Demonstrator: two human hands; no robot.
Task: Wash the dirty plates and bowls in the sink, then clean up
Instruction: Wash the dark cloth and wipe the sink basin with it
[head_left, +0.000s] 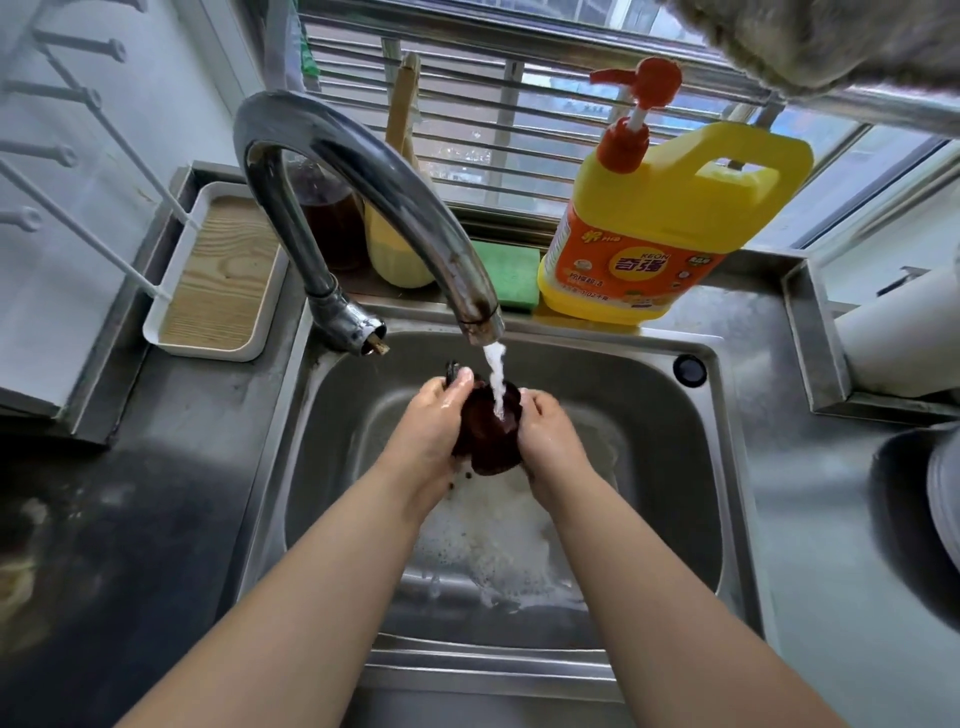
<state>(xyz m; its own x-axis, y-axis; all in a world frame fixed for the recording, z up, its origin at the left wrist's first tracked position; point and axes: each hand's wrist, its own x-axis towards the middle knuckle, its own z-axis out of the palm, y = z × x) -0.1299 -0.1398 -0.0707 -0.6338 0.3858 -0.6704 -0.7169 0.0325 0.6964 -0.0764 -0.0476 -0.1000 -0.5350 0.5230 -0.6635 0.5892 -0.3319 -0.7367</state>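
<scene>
A dark maroon cloth is bunched between both my hands over the steel sink. My left hand grips its left side, thumb up near a small dark piece at the top. On the cloth's right side my right hand holds on with curled fingers. Water runs from the curved faucet straight onto the cloth. White foam lies on the sink floor below. No plates or bowls show inside the sink.
A yellow detergent jug with a red pump and a green sponge stand behind the sink. At the left are a white tray with a wooden insert and a white rack. Stacked grey dishes sit at the right edge.
</scene>
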